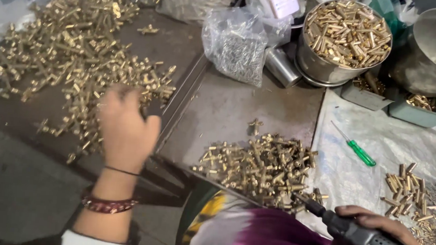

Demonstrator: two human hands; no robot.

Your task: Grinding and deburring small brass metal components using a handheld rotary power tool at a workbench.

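The left hand (125, 129), blurred and apparently closed, reached into the brass pile (74, 51); the right hand (374, 233) gripped a driver (368, 243), awaiting a part.

Dim, cool indoor light falls from above; the steel bowl (334, 69) glints, brass beside it stays sharp (the left hand (125, 126) blurs), left of it shadows deepen.

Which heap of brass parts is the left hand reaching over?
The big loose heap on the dark tray at far left. The left hand hovers at its near edge; the smaller heap lies mid-table, nearer the power screwdriver.
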